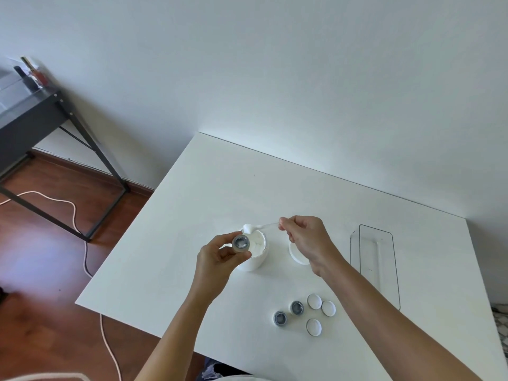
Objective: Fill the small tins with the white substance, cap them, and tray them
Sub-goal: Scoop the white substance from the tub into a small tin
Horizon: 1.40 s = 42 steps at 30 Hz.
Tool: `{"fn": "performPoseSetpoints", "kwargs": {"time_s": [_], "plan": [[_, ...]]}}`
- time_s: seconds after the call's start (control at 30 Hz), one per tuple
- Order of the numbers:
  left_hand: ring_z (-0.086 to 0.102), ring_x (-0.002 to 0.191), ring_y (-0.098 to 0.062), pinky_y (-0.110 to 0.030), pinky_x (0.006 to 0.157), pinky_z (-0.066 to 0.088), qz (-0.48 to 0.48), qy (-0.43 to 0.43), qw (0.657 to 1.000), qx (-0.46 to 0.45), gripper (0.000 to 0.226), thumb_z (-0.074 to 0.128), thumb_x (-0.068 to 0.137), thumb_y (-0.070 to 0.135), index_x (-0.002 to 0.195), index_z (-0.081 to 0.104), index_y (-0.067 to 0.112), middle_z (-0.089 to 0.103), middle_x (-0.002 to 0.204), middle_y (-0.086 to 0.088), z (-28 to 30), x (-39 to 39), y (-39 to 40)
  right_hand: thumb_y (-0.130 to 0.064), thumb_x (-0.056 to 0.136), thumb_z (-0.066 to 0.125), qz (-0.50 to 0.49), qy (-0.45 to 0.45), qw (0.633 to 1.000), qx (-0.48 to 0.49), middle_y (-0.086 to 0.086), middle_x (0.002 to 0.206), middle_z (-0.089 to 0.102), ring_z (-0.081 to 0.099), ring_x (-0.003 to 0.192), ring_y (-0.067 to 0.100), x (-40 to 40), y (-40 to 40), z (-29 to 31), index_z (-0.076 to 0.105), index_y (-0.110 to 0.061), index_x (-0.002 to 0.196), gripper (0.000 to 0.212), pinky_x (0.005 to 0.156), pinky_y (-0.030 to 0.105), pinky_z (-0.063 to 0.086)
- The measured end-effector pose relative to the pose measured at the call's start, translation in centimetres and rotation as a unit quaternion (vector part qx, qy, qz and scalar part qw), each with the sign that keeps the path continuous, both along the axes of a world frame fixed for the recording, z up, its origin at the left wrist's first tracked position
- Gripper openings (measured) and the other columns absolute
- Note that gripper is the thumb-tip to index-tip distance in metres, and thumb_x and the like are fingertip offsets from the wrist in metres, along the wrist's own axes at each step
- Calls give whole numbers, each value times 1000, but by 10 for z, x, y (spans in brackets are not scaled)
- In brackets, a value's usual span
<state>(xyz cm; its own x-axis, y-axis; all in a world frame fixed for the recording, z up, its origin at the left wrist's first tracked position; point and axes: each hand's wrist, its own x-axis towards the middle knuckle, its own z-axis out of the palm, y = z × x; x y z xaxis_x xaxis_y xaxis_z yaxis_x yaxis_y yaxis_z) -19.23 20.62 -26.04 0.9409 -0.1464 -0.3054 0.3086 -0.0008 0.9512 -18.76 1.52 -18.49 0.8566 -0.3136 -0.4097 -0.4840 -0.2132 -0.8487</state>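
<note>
Loose tins and lids: two open empty tins (280, 318) (297, 307) and three white lids (314, 327) (328, 308) (314, 301) lie on the desk (192, 215), nearer the camera than both grips.
Left hand (217, 257): grip closed on a small tin (241, 242), pinched between thumb and fingers, its open mouth tilted toward the camera, raised just in front of the white jar.
Right hand (308, 237): grip closed on a thin spatula (268, 225), whose tip carries a lump of white substance (248, 228).
Lump: above the jar rim, just beyond the held tin, apart from it.
White jar (257, 254): open, white substance inside, between the two grips.
Jar lid (297, 255): on the desk beneath the right grip.
Clear tray (379, 259): right of the right grip, nothing in it.
</note>
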Motion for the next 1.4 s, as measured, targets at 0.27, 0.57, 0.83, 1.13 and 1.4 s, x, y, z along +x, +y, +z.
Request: {"fn": "performPoseSetpoints", "kwargs": {"time_s": [0.27, 0.57, 0.83, 1.13, 1.4], "plan": [[76, 85, -12, -26, 79, 57, -5, -5, 998, 62, 37, 87, 73, 7, 106, 74, 19, 80, 89, 7, 5, 5, 0, -22, 92, 60, 49, -95, 980, -171, -4, 54, 47, 41, 51, 8, -5, 10, -6, 62, -2, 71, 30, 54, 20, 32], [74, 78, -13, -30, 78, 54, -13, 16, 997, 69, 33, 87, 73, 7, 102, 76, 19, 79, 89, 6, 11, 8, 8, -19, 95, 57, 221, -409, 745, -478, -2, 71, 56, 50, 62, 18, -18, 19, -11, 68, -14, 76, 23, 70, 30, 37], [71, 71, -10, -27, 76, 50, -2, 43, 997, 59, 30, 86, 73, 9, 98, 77, 21, 79, 86, 5, 13, 10, 13, -3, 80, 70, 260, -486, 643, -532, -4, 74, 57, 47, 65, 18, -21, 5, -28, 71, -17, 86, 15, 73, 31, 33], [71, 74, -13, -28, 76, 48, -9, 42, 997, 58, 28, 85, 74, 10, 97, 77, 25, 79, 88, 6, 12, 13, 8, -7, 79, 74, 242, -486, 629, -557, -7, 73, 60, 49, 61, 17, -24, -3, -23, 71, -18, 83, 12, 70, 30, 31], [64, 66, -8, -23, 66, 43, 10, 40, 998, 51, 31, 85, 75, 12, 99, 76, 30, 77, 83, 11, 8, 13, 7, -21, 94, 59, 144, -424, 779, -439, -8, 75, 61, 53, 67, 12, -22, -6, -20, 68, -19, 82, 16, 75, 30, 35]]}}
